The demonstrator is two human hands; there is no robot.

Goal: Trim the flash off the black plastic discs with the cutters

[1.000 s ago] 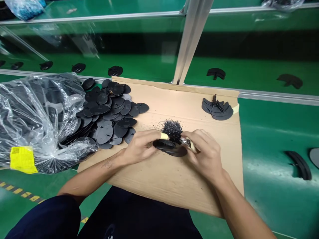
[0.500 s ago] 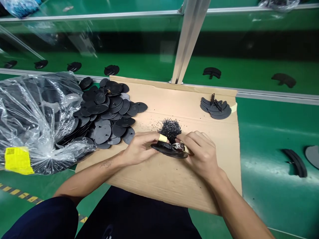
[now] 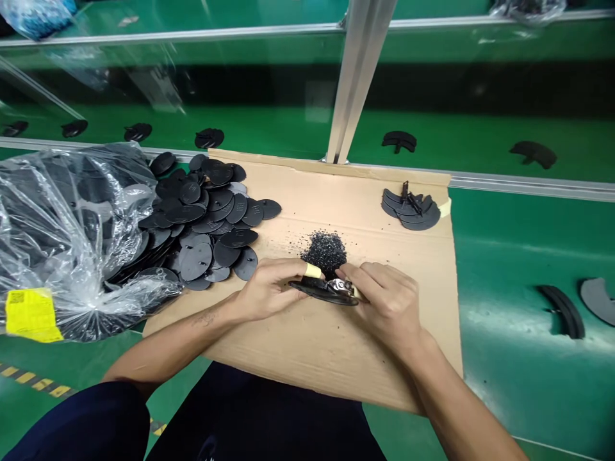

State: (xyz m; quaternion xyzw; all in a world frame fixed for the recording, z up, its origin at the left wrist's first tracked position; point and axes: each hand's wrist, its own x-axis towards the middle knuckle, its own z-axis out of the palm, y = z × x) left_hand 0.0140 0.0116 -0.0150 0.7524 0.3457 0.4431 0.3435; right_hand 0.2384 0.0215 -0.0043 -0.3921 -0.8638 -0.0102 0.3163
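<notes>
One black oval part (image 3: pixel 312 292) is pinched in the left hand (image 3: pixel 269 290) above the cardboard sheet (image 3: pixel 288 358). The right hand (image 3: pixel 390 296) grips metal cutters (image 3: pixel 342 283) over it, near heaped black clippings (image 3: pixel 327 250).

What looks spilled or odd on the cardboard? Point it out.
Black crumbs lie heaped on the cardboard, just beyond the metal tool, with bits scattered around. It looks like a spill because nothing contains them.

A flat black part (image 3: pixel 323 294) meets metal nippers (image 3: pixel 340 283).
</notes>
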